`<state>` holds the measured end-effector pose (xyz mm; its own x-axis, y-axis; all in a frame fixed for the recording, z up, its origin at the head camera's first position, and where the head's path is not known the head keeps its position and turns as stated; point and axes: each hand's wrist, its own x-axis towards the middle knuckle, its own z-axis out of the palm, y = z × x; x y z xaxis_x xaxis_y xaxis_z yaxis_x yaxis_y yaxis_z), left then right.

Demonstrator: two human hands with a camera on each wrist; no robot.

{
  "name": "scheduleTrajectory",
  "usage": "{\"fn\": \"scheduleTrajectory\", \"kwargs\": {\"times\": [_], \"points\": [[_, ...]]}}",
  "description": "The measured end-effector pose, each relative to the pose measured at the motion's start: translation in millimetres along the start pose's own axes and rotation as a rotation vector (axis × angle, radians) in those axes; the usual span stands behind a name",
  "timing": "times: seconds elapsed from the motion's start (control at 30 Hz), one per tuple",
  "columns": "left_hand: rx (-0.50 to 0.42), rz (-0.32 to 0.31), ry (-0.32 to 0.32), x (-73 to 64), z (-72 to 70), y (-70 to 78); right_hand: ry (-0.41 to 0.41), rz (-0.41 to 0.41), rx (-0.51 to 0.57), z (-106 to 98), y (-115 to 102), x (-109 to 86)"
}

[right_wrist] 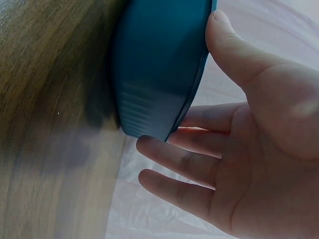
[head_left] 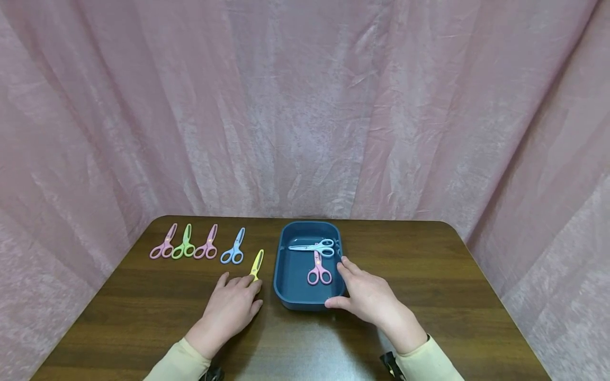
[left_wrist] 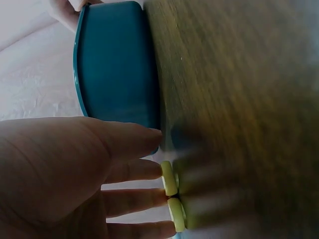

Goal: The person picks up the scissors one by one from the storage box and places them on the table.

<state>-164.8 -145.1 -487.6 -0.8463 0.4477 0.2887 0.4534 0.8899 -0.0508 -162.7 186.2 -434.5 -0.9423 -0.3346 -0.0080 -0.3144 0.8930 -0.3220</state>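
The left hand [head_left: 230, 307] reaches over the yellow scissors [head_left: 258, 262], its fingers fairly straight. In the left wrist view its fingertips touch the two yellow handle loops [left_wrist: 170, 178], with the thumb held apart. To the right of these scissors is a dark blue plastic box [head_left: 292, 283]. The right hand [head_left: 369, 293] holds that box at its near right corner, thumb at the near rim and fingertips at the right rim. Inside the box, light blue scissors [head_left: 305, 247] lie across pink scissors [head_left: 318, 271], whose blades are partly hidden.
Left of the yellow scissors lie blue scissors [head_left: 234, 248], pink scissors [head_left: 207, 245], green scissors [head_left: 185, 244] and another pink pair [head_left: 165, 245], roughly in a row. The wooden table [head_left: 429, 264] has rounded far corners. A pink curtain [head_left: 305, 106] hangs behind it.
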Motion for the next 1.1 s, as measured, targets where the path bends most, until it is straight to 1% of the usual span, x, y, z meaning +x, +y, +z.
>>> {"fn": "scheduleTrajectory", "kwargs": {"times": [0.2, 0.5, 0.73, 0.93, 1.1], "points": [[-0.020, -0.020, -0.019, 7.9, -0.8, -0.5, -0.004, 0.001, -0.003, -1.4, -0.7, -0.3], [-0.015, -0.025, -0.007, 16.0, 2.7, -4.7, -0.005, 0.004, -0.001, -2.6, -2.1, -1.0], [-0.008, -0.040, -0.033, 21.3, 2.5, -5.8, -0.007, 0.000, -0.005, -2.4, -1.8, -0.3], [0.004, -0.045, -0.034, 26.7, 6.7, -8.4, -0.010, 0.002, -0.004, -2.1, -1.9, -0.1], [-0.008, -0.058, -0.051, 30.7, 7.8, -8.5, -0.010, 0.005, -0.001, -2.1, -1.7, -0.2]]}}
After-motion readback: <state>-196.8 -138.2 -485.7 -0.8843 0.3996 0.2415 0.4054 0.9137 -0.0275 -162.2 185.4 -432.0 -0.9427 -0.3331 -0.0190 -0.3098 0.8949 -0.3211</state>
